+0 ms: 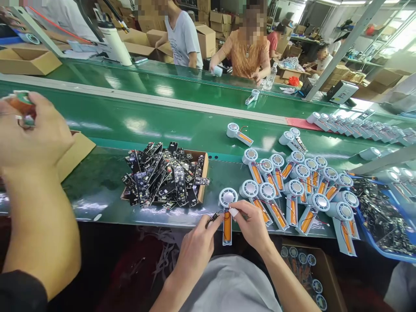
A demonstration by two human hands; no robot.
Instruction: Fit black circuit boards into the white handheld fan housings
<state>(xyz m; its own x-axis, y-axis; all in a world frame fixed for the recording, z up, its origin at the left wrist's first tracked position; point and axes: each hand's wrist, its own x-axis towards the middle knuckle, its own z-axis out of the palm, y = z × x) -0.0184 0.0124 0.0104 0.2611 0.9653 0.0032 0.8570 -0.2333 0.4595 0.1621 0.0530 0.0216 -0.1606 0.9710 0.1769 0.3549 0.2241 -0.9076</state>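
Observation:
In front of me, at the table's edge, lies a small pale-blue handheld fan (228, 197) with its handle uncovered and an orange battery (227, 229) inside. My left hand (196, 240) is closed on a narrow black circuit board (212, 219), just left of the handle. My right hand (251, 223) pinches at thin wires by the fan's neck; a white covering wraps one fingertip. The wire ends are too small to make out. Left of the fan, a shallow cardboard box (205, 173) is heaped with black circuit boards (162, 177).
Several open fans (295, 188) crowd the table to my right, beside a blue bin (373, 242) of boards. Below stands a carton (331, 277) of fans. Another person's arm (42, 208) reaches in at left. Beyond runs a green conveyor (182, 123), with people across it.

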